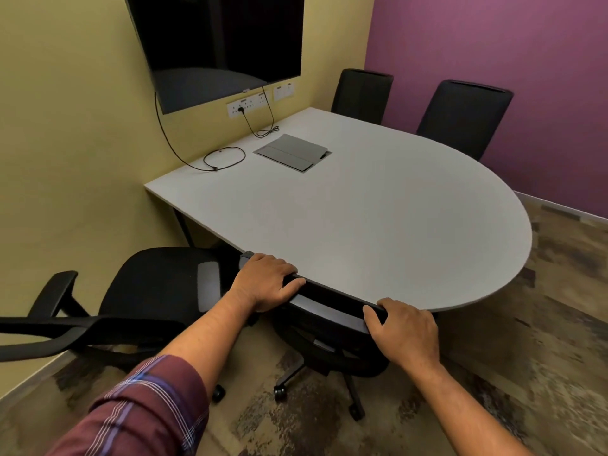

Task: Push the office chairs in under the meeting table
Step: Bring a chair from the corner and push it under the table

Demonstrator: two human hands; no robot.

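While the table [362, 205] hides the near chair's [332, 311] seat, I see its backrest top touching the table edge, my left hand [268, 281] and right hand [406, 330] both clenched over it. Another chair [158, 287] stands left, partly cut off.

Four office chairs were in view: one [332, 311] pushed against the near edge of the table, one [158, 284] beside it on the left with its seat showing, and two on the far side, the first [362, 93] near the corner and the second [464, 116] against the purple wall. There was one meeting table [378, 218]. One dark screen [223, 44] hung on the wall. Two hands were visible, the left hand [266, 281] and the right hand [408, 330].
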